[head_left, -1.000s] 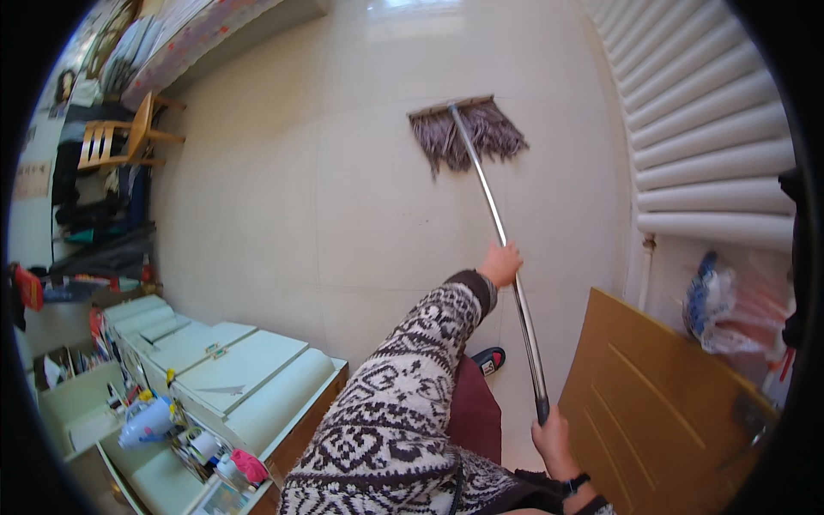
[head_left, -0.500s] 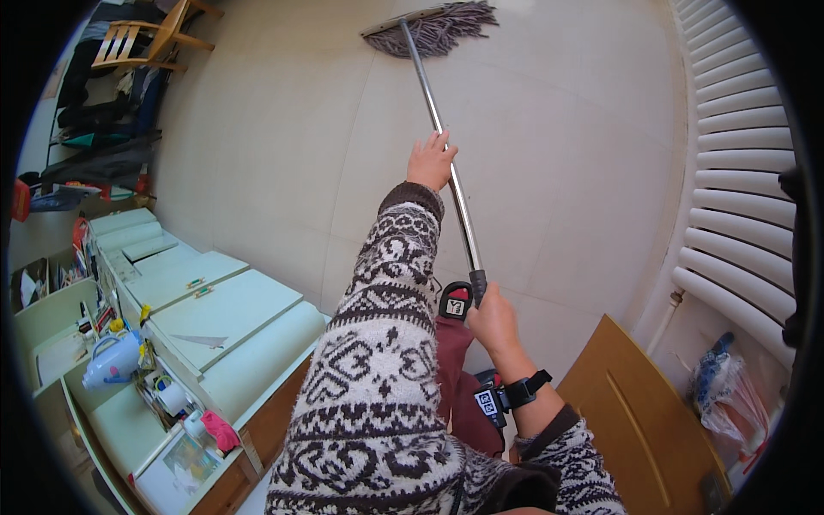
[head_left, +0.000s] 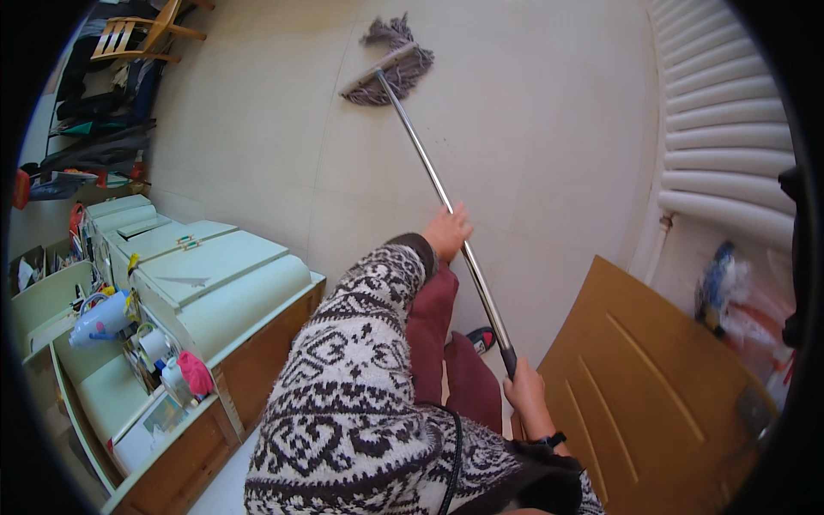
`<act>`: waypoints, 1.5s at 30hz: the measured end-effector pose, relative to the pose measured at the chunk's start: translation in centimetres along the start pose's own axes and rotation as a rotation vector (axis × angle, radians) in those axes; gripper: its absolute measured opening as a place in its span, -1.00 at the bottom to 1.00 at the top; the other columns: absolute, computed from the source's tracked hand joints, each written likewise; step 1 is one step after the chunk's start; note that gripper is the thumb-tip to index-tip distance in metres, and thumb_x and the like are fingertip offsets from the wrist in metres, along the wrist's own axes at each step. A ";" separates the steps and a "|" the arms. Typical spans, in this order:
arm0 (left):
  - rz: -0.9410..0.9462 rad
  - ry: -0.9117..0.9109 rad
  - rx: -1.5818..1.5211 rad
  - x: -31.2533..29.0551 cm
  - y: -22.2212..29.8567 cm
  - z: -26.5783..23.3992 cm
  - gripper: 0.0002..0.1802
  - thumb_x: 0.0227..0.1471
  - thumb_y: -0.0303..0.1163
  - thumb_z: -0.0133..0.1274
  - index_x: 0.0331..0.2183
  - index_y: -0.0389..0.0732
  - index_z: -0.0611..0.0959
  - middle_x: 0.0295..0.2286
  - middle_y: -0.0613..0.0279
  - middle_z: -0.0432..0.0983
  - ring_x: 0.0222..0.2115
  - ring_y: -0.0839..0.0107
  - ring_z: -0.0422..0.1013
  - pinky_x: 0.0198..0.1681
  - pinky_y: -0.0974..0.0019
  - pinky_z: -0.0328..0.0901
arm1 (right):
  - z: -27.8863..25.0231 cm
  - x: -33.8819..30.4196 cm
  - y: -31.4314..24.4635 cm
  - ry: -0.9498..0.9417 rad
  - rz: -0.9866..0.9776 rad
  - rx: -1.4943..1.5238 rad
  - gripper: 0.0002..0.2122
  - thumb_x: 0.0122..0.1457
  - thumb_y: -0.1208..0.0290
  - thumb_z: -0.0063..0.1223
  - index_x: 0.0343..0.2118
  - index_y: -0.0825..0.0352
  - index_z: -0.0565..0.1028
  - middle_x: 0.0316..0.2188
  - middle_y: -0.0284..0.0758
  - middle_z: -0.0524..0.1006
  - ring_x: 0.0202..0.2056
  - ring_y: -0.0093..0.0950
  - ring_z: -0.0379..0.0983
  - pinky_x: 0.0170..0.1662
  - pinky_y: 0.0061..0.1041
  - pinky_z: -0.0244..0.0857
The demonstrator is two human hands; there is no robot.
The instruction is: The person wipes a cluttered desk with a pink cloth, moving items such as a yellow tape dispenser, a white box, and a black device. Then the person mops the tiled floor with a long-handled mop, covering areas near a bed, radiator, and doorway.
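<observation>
A mop (head_left: 422, 153) with a shiny metal pole runs from my body toward the far part of the floor. Its grey-purple string head (head_left: 403, 75) lies on the tiles, the strands bunched and curling behind the flat bar. My left hand (head_left: 448, 232) is wrapped around the middle of the pole. At the near end, my right hand (head_left: 525, 388) grips the black handle sleeve. Both arms wear a patterned black and white knit sleeve.
To the left stands a pale green cabinet (head_left: 219, 270) with small items on its shelves. A white radiator (head_left: 730, 163) lines the right wall. A brown wooden door (head_left: 635, 378) is close to my right, with plastic bags (head_left: 738, 292) behind it. A wooden chair (head_left: 142, 39) stands far left.
The mop has been pulled nearer and its head has shifted left, with the strands swung round. Both hands have come back toward my body, still on the pole.
</observation>
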State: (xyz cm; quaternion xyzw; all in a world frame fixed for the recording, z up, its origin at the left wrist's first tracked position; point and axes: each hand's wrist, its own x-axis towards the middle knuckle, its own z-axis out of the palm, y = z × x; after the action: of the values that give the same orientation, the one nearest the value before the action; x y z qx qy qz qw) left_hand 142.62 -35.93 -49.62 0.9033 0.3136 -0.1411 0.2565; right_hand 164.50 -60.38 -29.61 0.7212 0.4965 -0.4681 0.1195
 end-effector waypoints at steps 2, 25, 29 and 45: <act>0.136 -0.143 -0.034 -1.9 7.5 2.3 -0.60 -0.18 -0.38 0.05 -0.18 -0.21 0.52 0.00 -0.07 0.27 0.16 -0.01 0.07 0.15 -0.17 -0.03 | 2.0 -7.5 4.6 -0.029 0.093 0.031 -0.71 -0.04 0.39 0.08 -0.29 0.35 0.27 -0.56 0.05 0.47 -0.44 0.10 0.41 -0.36 0.02 0.25; 0.683 -0.542 -0.076 -8.9 44.2 9.0 -0.82 -0.31 -0.27 0.16 -0.52 -0.07 0.70 -0.49 0.21 0.59 -0.35 0.19 0.51 -0.22 -0.18 0.26 | 7.8 -43.6 15.4 -0.254 1.306 1.085 -0.66 0.08 0.05 0.03 -0.35 0.29 0.43 -0.64 -0.19 0.43 -0.55 -0.24 0.40 -0.54 -0.38 0.24; 0.399 -0.557 0.104 -3.5 34.7 7.2 -0.62 -0.18 -0.17 0.14 -0.27 -0.14 0.66 -0.21 0.20 0.49 -0.07 0.19 0.31 -0.05 -0.49 0.01 | 8.1 -33.3 13.2 -0.224 1.034 1.110 -0.66 0.07 0.06 0.04 -0.36 0.29 0.43 -0.64 -0.20 0.44 -0.54 -0.24 0.41 -0.53 -0.39 0.25; -0.233 0.212 0.228 8.3 -9.0 -5.0 -0.80 -0.09 -0.44 -0.03 -0.31 -0.09 0.53 -0.13 0.19 0.39 -0.02 0.28 0.31 -0.25 0.09 0.32 | -0.4 13.1 -10.7 0.116 -0.094 0.509 -0.72 -0.10 0.53 -0.07 -0.24 0.36 0.32 -0.60 0.00 0.47 -0.58 -0.11 0.48 -0.50 -0.23 0.35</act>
State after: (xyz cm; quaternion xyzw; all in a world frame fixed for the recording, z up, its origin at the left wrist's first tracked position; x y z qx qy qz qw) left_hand 143.68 -23.07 -52.33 0.8939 0.4233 -0.1086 0.1002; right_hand 156.71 -47.10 -36.62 0.7298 0.4016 -0.5410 -0.1161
